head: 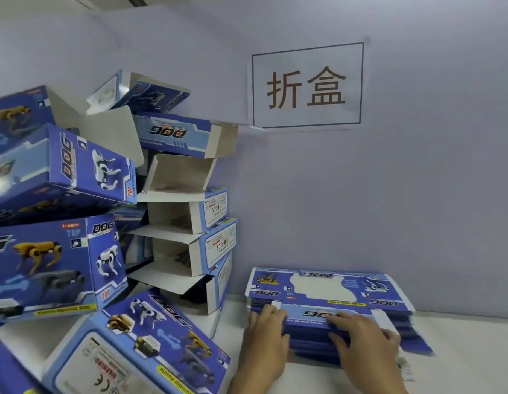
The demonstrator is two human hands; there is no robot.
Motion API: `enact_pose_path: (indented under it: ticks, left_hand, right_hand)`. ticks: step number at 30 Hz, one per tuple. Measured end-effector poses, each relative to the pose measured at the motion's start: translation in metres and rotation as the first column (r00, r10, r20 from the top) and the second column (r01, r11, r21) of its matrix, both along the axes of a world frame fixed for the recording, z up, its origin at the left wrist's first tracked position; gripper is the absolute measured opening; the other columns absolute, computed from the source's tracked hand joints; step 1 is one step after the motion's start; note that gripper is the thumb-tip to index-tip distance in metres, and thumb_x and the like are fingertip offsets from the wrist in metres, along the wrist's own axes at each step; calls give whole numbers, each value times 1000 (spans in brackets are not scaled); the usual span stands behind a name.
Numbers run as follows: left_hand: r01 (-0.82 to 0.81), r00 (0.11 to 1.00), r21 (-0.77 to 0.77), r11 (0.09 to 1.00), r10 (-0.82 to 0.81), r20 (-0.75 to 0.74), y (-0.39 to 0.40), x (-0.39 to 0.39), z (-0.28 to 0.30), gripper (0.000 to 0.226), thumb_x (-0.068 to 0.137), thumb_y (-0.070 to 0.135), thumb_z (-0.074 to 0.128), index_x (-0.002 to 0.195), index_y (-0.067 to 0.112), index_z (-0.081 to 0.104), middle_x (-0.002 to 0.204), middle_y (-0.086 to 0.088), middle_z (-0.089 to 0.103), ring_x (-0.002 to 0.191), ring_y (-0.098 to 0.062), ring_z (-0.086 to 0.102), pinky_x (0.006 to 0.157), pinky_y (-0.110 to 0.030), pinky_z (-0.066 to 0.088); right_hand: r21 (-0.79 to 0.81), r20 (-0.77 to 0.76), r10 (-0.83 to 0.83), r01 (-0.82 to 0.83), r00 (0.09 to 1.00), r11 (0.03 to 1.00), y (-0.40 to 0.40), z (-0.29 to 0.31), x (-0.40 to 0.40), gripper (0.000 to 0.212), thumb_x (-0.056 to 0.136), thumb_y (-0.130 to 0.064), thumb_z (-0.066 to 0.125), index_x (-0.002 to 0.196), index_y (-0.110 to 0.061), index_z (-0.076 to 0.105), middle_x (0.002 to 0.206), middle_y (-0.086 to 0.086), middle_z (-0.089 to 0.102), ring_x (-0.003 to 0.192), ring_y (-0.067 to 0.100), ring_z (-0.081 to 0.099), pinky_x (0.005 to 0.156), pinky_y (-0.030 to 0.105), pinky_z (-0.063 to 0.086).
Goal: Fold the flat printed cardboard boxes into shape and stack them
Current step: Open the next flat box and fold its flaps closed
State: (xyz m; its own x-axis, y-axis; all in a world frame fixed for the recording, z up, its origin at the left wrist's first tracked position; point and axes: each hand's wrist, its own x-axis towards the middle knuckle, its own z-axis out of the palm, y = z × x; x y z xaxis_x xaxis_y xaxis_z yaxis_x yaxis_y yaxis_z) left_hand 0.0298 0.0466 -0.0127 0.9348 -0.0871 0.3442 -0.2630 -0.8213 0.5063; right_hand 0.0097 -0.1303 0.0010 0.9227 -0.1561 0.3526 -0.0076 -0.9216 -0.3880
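**Both hands laid on the stack of flat boxes**

A stack of flat boxes (329,305) is seen lying on the white desk (460,365), pushed back close to the pale wall (417,194). The uppermost sheet is printed in blue with robot dogs and the word "DOG", which reads upside down from the camera's side, and a white shaped panel is shown in its middle.

The left hand (265,339) is placed at the near left corner of the stack, its fingers curled over the edge of the top sheets; whether a sheet is actually pinched cannot be told. The right hand (363,338) is laid flat on the near edge of the stack, fingers spread and pressed down on the printed surface. The sheets' edges at the right end of the stack are blurred.

To the left, a heap of folded boxes (76,223) is piled against the wall, reaching well above the flat stack. Several are turned with open ends and grey inner flaps towards the camera; others are tilted at angles. One folded box (145,351) is seen lying tilted at the foot of the heap, just beside the left hand's wrist.

On the wall above the flat stack, a white paper sign (306,85) is fixed, bearing two large characters inside a dark frame.
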Motion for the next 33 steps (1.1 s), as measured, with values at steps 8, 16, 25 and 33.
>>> enact_pose_path:
  ticks: [8, 16, 25, 33]
  left_hand:
    - [-63, 973, -166, 984, 98, 211, 5, -2, 2, 32, 101, 34, 55, 132, 32, 61, 129, 18, 56, 118, 1, 47, 83, -3, 35]
    - [83, 841, -468, 880, 190, 507, -6, -20, 27, 49, 93, 20, 68, 129, 39, 41, 133, 19, 34, 115, 8, 45, 76, 5, 39]
    - [183, 928, -778, 601, 156, 339, -10, -37, 70, 40, 88, 36, 67, 122, 38, 45, 127, 11, 51, 117, -10, 56, 77, -6, 48]
    - [234, 943, -835, 498, 93, 319, 6, -49, 97, 14, 102, 19, 49, 107, 23, 61, 96, 5, 73, 86, -11, 72, 62, -25, 57]
  right_hand:
    - [62, 161, -26, 16, 987, 998, -6, 0, 2, 27, 99, -46, 51, 123, -58, 59, 127, -20, 64, 123, 4, 50, 103, 32, 28]
    - [132, 706, -50, -63, 706, 989, -15, 12, 1, 27, 77, -1, 81, 89, -25, 81, 75, -2, 76, 62, 22, 67, 71, 47, 51]
    - [599, 785, -289, -549, 549, 583, -29, 81, -15, 10, 100, -28, 58, 102, -22, 66, 86, -3, 71, 72, 1, 67, 58, 8, 51]
    - [757, 521, 205, -560, 828, 336, -19, 75, -19, 17, 99, -26, 54, 100, -14, 65, 85, 5, 77, 71, 18, 75, 49, 24, 56]
